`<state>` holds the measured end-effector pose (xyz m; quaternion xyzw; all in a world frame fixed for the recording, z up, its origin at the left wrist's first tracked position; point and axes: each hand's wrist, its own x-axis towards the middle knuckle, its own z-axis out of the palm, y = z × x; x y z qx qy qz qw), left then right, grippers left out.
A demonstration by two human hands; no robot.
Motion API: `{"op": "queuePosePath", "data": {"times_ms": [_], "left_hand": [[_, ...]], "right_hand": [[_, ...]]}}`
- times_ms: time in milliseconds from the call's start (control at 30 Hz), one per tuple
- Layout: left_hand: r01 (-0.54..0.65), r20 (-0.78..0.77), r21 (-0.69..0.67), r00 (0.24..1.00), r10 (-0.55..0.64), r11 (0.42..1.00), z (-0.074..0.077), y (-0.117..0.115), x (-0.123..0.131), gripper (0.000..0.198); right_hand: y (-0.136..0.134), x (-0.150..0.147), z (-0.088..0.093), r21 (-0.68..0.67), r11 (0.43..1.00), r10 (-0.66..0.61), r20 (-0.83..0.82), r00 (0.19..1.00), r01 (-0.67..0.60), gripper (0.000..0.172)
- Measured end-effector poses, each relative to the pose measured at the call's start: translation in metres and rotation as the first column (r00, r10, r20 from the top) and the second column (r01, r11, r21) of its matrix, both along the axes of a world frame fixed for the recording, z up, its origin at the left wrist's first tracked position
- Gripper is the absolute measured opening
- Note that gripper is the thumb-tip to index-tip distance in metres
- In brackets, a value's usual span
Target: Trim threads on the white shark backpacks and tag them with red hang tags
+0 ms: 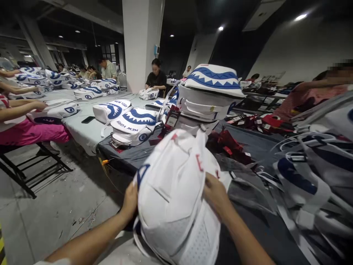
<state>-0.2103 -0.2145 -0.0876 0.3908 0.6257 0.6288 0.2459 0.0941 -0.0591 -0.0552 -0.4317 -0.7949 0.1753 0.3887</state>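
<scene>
A white backpack (171,198) with red letters and a blue mark fills the front of the view, standing upright between my hands. My left hand (130,200) grips its left side, the fingertips hidden behind the edge. On the right side my right hand (215,191) is closed on the backpack near the red lettering, with its fingers partly out of sight. Just beyond it, a stack of white backpacks (204,99) with blue and white zigzag trim rises from the dark-covered table (129,156). Two more white backpacks marked NEW YORK, one of them the nearer backpack (135,127), lie left of the stack.
Red tags (228,145) lie on the table behind and right. More white bags (306,184) with loose straps crowd the right side. A phone (88,120) rests on the pale table to the left. Several people sit working around; a black folding stool (35,165) stands at left.
</scene>
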Motion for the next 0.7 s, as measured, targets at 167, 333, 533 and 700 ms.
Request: {"op": "queuePosePath", "data": {"times_ms": [167,333,533,700], "left_hand": [[-0.074,-0.159,-0.113,0.986,0.055,0.991,-0.049,0.013,-0.046,0.036],[-0.159,-0.880,-0.262,0.443,-0.169,0.952,0.032,0.177,-0.114,0.056],[-0.216,-0.898,-0.388,0.309,-0.314,0.896,0.056,0.279,-0.151,0.027],[-0.175,-0.914,-0.399,0.159,-0.374,0.900,0.036,0.191,-0.128,0.032]], "right_hand": [[0.003,-0.016,-0.096,0.314,0.949,-0.094,0.394,0.914,-0.038,0.037],[0.000,-0.006,-0.114,0.414,0.910,-0.172,0.449,0.877,-0.033,0.053],[-0.009,-0.009,-0.097,0.348,0.937,-0.162,0.480,0.862,-0.017,0.060],[-0.012,-0.018,-0.099,0.365,0.931,-0.177,0.457,0.871,-0.002,0.056]]}}
